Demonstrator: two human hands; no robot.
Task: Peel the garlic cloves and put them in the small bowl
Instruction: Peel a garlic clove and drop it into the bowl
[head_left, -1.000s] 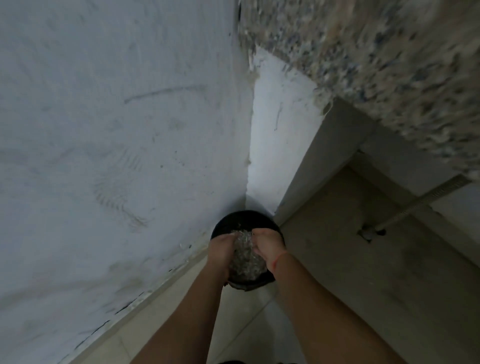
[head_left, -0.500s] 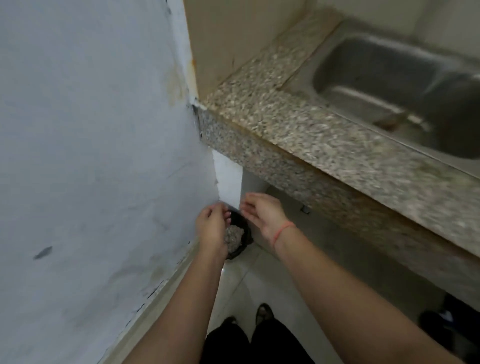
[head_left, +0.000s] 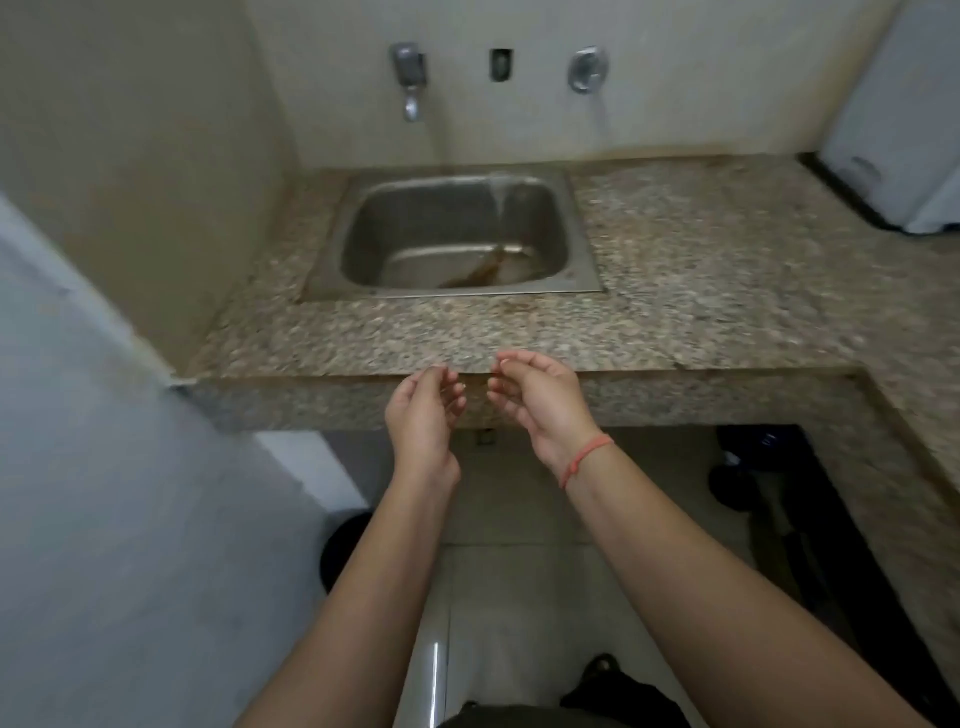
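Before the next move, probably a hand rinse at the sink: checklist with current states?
1. Left hand empty: ok, fingers loosely curled.
2. Right hand empty: ok.
3. Sink free of items: ok, only a brown streak on its floor.
4. Water running: ok, a thin stream seems to fall into the sink.
5. Way to the sink: ok, only bare counter lies between.
6. Garlic and bowl in view: not ok, neither shows.

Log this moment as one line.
left hand: empty | right hand: empty | both: before counter edge | sink: beyond | dark bin: on floor
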